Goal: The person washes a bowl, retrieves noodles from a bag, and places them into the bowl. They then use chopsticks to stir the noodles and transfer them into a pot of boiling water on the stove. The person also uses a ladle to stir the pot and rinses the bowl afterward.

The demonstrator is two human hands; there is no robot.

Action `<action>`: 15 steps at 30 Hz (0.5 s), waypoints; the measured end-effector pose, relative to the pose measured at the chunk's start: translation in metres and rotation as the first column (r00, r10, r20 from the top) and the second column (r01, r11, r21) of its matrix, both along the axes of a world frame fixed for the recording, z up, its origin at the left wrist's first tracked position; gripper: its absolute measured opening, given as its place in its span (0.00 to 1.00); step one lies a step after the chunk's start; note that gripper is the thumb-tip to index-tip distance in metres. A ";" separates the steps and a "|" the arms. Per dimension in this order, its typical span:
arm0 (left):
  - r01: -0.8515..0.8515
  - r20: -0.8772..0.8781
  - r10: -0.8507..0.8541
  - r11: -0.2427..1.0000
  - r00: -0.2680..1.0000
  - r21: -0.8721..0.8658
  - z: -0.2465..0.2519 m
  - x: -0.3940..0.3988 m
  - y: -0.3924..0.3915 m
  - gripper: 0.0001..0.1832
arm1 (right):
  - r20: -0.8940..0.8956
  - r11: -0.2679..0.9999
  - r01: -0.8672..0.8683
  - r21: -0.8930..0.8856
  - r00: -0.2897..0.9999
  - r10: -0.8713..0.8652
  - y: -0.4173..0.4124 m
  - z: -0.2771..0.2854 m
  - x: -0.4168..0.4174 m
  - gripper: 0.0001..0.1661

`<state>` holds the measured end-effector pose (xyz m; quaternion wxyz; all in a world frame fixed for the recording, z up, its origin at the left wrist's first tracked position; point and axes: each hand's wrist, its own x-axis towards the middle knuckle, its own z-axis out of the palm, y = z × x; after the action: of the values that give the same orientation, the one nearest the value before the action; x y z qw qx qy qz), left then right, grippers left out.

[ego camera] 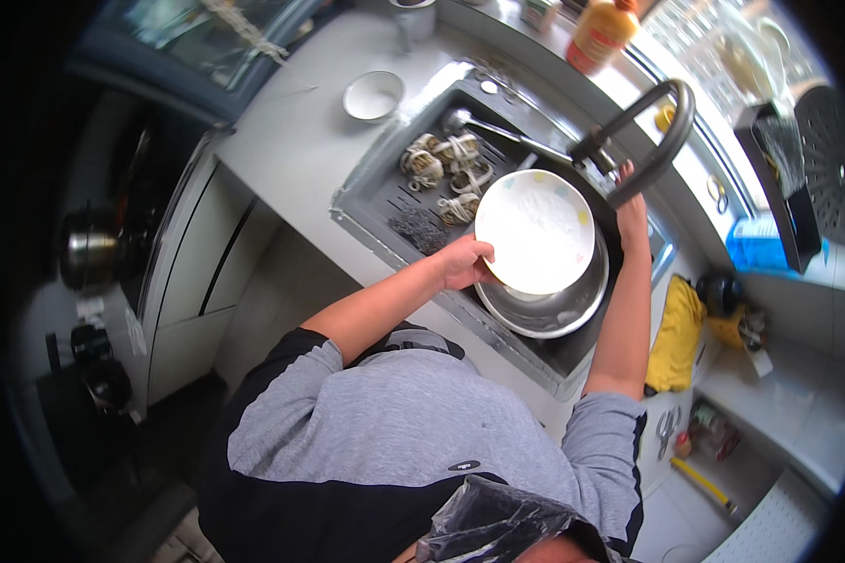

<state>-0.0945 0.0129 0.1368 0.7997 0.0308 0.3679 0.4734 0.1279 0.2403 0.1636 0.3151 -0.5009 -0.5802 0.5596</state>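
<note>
My left hand (462,262) grips the near left rim of a white plate (535,232) with pale coloured patches on its edge, thumb on top. The plate is above a stainless steel basin (556,324) in the dark grey sink (387,190). My right hand (629,204) is raised at the tap (665,155); the tap's curved spout partly covers it, so its grip is hidden. Left of the plate, several string-bound bundles that look like crabs (422,165) lie on the sink's slotted surface, beside a dark scouring pad (419,229).
A long-handled metal ladle (496,129) lies along the sink's far side. A white bowl (373,96) stands on the counter to the left. On the windowsill is an orange bottle (601,35). A yellow cloth item (676,334) and scissors (668,429) are at right.
</note>
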 end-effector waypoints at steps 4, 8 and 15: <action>-0.083 -0.019 0.083 0.996 0.996 0.013 0.021 -0.030 -0.023 0.34 | -0.052 0.984 0.135 -0.118 0.988 -0.142 -0.043 -0.029 0.003 0.31; -0.207 -0.030 0.208 0.977 0.978 0.050 0.018 -0.072 -0.059 0.34 | -0.230 0.952 0.027 -0.304 0.968 -0.101 -0.128 -0.025 -0.048 0.31; -0.300 -0.080 0.306 0.951 0.949 0.074 0.015 -0.162 -0.112 0.34 | -0.376 0.899 -0.326 -0.293 0.904 0.206 -0.226 -0.020 -0.184 0.33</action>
<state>-0.2568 -0.0989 0.1522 0.6988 0.0199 0.3894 0.5997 -0.0562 0.0138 0.1431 0.2346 -0.3607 -0.4732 0.7687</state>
